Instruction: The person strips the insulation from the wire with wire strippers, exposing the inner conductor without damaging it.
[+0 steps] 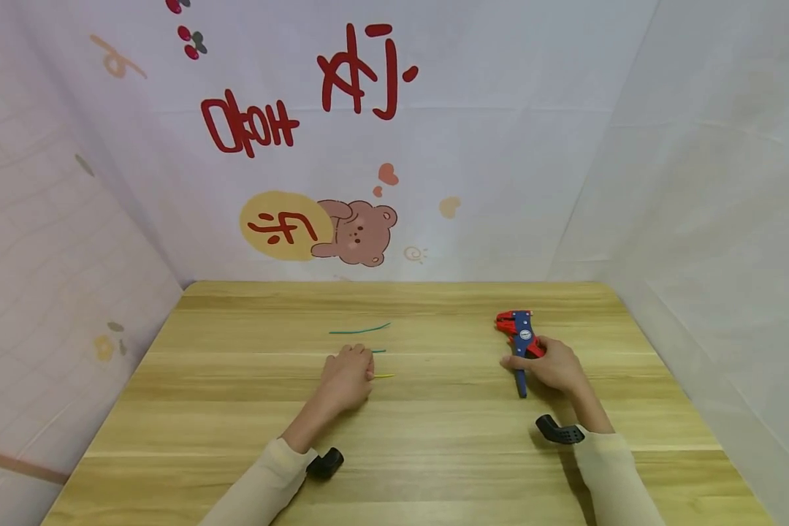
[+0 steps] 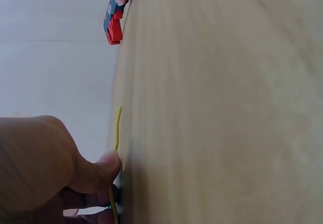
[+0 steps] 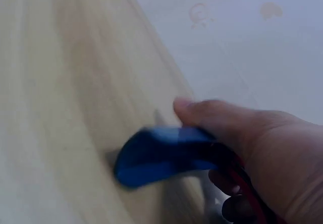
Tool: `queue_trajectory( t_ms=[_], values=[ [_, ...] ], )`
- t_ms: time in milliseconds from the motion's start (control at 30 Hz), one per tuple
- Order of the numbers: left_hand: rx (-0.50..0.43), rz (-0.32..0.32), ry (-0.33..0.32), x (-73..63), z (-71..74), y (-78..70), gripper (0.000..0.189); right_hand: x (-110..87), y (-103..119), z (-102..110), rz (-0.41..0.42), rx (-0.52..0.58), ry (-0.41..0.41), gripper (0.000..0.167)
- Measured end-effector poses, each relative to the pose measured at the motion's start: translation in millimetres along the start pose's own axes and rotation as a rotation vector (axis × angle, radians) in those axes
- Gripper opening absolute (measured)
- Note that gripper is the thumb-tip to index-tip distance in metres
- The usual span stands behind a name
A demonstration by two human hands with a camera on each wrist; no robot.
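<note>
On the right of the table, my right hand [image 1: 555,365] grips a blue and red wire stripper [image 1: 523,343] around its handles, thumb across the blue one. The tool's red jaws point away from me in the head view. In the right wrist view the blue handle [image 3: 161,158] is blurred. Left of the middle, my left hand [image 1: 348,376] pinches a short yellow wire [image 2: 118,125] between thumb and fingers, low over the table. One end of that wire sticks out to the right. A green wire [image 1: 379,351] shows just beyond the fingers, partly hidden by the hand.
Another green wire [image 1: 359,331] lies farther back on the wooden table [image 1: 434,438]. A white printed cloth [image 1: 500,146] hangs behind the table's back edge, with white cloth along both sides. Each wrist carries a black camera mount [image 1: 325,463].
</note>
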State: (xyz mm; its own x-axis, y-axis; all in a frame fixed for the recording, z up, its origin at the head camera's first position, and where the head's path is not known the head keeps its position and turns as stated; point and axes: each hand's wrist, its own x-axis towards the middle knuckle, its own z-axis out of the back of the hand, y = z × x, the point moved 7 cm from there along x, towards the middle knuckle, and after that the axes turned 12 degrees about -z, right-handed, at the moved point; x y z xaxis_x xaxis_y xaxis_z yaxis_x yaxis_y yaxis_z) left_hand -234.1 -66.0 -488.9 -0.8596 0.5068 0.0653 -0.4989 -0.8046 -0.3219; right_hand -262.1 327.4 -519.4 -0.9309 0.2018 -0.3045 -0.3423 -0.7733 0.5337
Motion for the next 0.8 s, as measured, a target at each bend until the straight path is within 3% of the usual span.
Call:
queue_trajectory(
  t_ms=[267,567,800],
  values=[
    [-0.033,-0.037,0.015,-0.7,1.5,5.7,0.021,0.0,-0.7,3.3,0.014,0.102,0.043,0.063],
    [-0.138,-0.05,-0.007,-1.7,6.8,8.6,0.019,-4.2,4.0,1.6,0.096,0.258,0.176,0.074],
    [-0.188,-0.058,0.001,0.0,9.3,10.0,0.016,-7.0,9.5,0.9,0.154,0.299,0.225,0.073]
  ],
)
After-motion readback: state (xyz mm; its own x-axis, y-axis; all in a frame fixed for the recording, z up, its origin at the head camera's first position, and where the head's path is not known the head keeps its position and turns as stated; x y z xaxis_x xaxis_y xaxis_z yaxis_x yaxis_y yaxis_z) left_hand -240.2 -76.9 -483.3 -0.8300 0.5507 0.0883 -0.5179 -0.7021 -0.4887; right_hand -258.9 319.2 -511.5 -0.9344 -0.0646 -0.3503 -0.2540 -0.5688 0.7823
